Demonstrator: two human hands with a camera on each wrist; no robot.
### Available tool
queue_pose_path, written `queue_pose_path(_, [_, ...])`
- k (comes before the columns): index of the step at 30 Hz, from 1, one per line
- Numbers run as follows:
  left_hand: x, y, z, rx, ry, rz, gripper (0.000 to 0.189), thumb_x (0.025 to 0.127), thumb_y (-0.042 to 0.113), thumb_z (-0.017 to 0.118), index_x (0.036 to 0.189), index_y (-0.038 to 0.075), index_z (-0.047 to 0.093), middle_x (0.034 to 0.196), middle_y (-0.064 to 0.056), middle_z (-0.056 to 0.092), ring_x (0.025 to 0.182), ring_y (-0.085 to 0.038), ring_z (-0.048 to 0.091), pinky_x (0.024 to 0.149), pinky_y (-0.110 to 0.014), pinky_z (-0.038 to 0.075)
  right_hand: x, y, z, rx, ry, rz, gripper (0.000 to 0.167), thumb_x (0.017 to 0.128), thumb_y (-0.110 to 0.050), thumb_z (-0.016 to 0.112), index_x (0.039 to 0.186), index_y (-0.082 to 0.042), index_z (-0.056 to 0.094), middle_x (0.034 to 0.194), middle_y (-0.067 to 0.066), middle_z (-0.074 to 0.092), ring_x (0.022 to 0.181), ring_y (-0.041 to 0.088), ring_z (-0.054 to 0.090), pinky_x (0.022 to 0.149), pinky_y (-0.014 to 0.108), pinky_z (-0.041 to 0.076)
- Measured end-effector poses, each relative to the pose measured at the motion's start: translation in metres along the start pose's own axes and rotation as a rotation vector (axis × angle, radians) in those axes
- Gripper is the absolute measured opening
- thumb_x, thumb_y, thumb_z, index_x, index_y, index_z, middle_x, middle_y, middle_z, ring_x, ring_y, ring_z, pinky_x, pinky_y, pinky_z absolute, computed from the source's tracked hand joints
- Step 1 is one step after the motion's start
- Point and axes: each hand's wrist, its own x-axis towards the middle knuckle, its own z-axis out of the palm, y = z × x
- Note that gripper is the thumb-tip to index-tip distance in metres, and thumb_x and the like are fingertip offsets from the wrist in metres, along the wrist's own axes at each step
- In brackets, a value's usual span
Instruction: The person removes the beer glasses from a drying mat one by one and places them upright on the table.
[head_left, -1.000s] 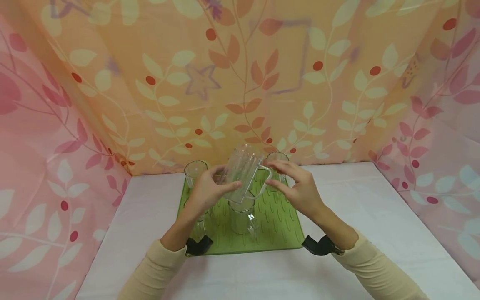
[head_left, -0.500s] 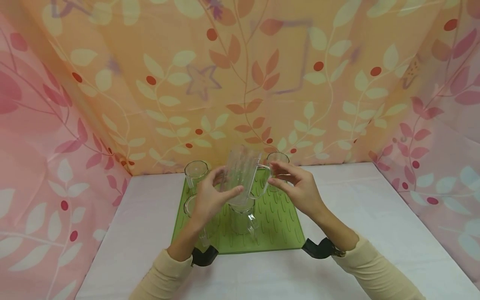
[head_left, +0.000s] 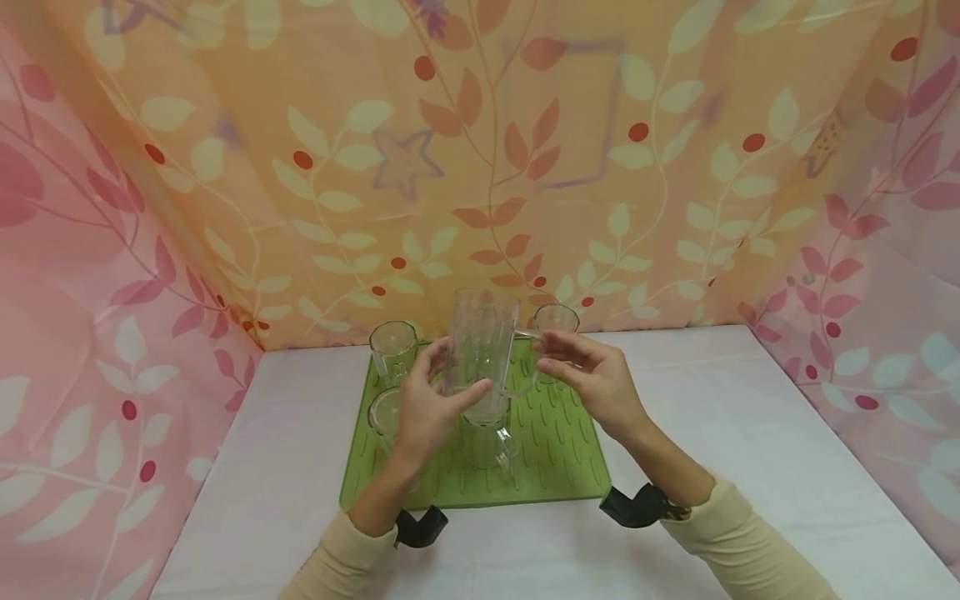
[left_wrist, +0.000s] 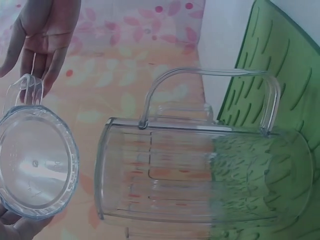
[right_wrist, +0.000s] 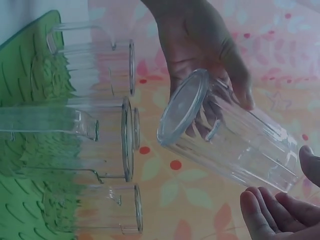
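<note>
In the head view a clear ribbed mug (head_left: 483, 346) is held near upright above the mat, with its base downward. My left hand (head_left: 431, 404) grips its lower body, thumb across the near side and fingers around the far side. My right hand (head_left: 588, 379) is at the mug's handle, its fingertips and thumb apart on either side of it. The left wrist view shows the mug's round base (left_wrist: 35, 160), with right-hand fingers (left_wrist: 47, 70) overlapping the handle. In the right wrist view the left palm (right_wrist: 200, 50) lies behind the held mug (right_wrist: 235, 137).
Several more clear mugs stand on a green drying mat (head_left: 558, 475): one at back left (head_left: 393, 346), one at front left (head_left: 385, 414), one at front middle (head_left: 486, 450), one at back right (head_left: 557, 318). Patterned cloth (head_left: 337, 208) walls enclose the white table (head_left: 255, 467).
The held mug has turned from a clear slant to nearly upright. My left hand has shifted slightly right and down, and more of the front-left mug shows. The right hand has hardly moved.
</note>
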Motion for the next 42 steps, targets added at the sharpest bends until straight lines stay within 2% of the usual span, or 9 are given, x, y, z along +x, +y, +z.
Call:
queue_pose_path(6, [-0.003,-0.003,0.005,0.000,0.053,0.059,0.078,0.072,0.014,0.086,0.139,0.002,0.047,0.137,-0.014,0.056,0.127,-0.029,0.055,0.107,-0.048,0.046,-0.001,0.003,0.003,0.052,-0.018,0.039,0.045,0.088,-0.003,0.069,0.128,0.013,0.055,0.097,-0.016,0.072,0.096,0.007,0.070,0.084,0.022,0.058])
queue_pose_path(12, [-0.005,-0.007,0.008,-0.012,0.080,0.099,0.076,0.072,0.012,0.086,0.137,0.002,0.048,0.131,-0.016,0.058,0.125,-0.031,0.055,0.107,-0.049,0.045,-0.002,0.004,0.005,0.079,-0.012,0.048,0.045,0.089,-0.002,0.067,0.129,0.013,0.054,0.100,-0.006,0.074,0.093,0.003,0.070,0.084,0.023,0.058])
queue_pose_path(19, [-0.007,-0.009,0.011,-0.004,0.113,0.160,0.075,0.070,0.011,0.088,0.134,0.001,0.050,0.128,-0.018,0.060,0.124,-0.031,0.056,0.105,-0.048,0.047,-0.001,0.001,0.008,0.086,-0.001,0.078,0.042,0.090,-0.001,0.066,0.127,0.014,0.055,0.093,-0.014,0.073,0.089,0.003,0.071,0.082,0.022,0.059])
queue_pose_path(22, [-0.009,-0.009,0.012,0.003,0.118,0.183,0.076,0.069,0.011,0.088,0.134,0.001,0.050,0.128,-0.018,0.060,0.123,-0.031,0.056,0.105,-0.050,0.047,-0.001,0.000,0.009,0.077,-0.002,0.078,0.037,0.090,-0.001,0.065,0.124,0.014,0.058,0.091,-0.013,0.074,0.087,0.004,0.071,0.080,0.023,0.059])
queue_pose_path(25, [-0.010,-0.009,0.012,0.011,0.122,0.198,0.076,0.069,0.011,0.088,0.134,0.001,0.050,0.128,-0.017,0.060,0.124,-0.030,0.056,0.104,-0.051,0.047,0.000,-0.001,0.009,0.055,0.006,0.083,0.033,0.091,-0.001,0.064,0.121,0.014,0.061,0.091,-0.006,0.075,0.086,0.005,0.072,0.079,0.024,0.060])
queue_pose_path(32, [-0.011,-0.011,0.014,0.027,0.139,0.220,0.077,0.069,0.009,0.088,0.135,0.001,0.050,0.129,-0.017,0.060,0.124,-0.030,0.055,0.104,-0.050,0.048,0.000,-0.002,0.010,0.010,0.017,0.091,0.030,0.091,0.000,0.064,0.117,0.013,0.063,0.105,0.029,0.070,0.085,0.005,0.072,0.078,0.025,0.060])
queue_pose_path(35, [-0.012,-0.011,0.014,0.032,0.141,0.224,0.077,0.069,0.009,0.088,0.135,0.001,0.049,0.129,-0.017,0.059,0.124,-0.030,0.055,0.104,-0.052,0.047,0.000,-0.002,0.010,-0.001,0.014,0.093,0.030,0.091,0.000,0.064,0.117,0.013,0.063,0.108,0.033,0.067,0.085,0.005,0.072,0.077,0.025,0.060])
queue_pose_path(42, [-0.012,-0.013,0.015,0.030,0.142,0.239,0.078,0.069,0.009,0.088,0.135,0.000,0.048,0.129,-0.018,0.059,0.124,-0.031,0.055,0.103,-0.052,0.048,0.001,-0.002,0.009,-0.026,0.015,0.104,0.029,0.091,0.000,0.064,0.117,0.012,0.064,0.110,0.032,0.067,0.085,0.003,0.072,0.076,0.026,0.061])
